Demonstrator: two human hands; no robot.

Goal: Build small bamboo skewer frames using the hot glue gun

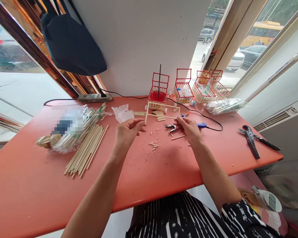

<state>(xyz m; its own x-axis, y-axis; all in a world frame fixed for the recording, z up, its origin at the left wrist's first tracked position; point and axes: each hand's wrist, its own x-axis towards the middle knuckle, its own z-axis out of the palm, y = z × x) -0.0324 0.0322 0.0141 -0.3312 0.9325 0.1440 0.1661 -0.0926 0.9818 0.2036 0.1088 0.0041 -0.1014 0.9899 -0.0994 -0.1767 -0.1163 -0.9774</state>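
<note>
Pale Stick Frame Held Over Red Table

The slim, straight-sided wooden frame (163, 116) is raised above the smooth red table (149, 178), near scattered crumbs and stick offcuts (154, 144). Left hand (132, 128): thumb and fingers clamped on its lower left end. Right hand (187, 127): grip closed on its lower right corner. Both forearms reach forward, angled inward.
</note>
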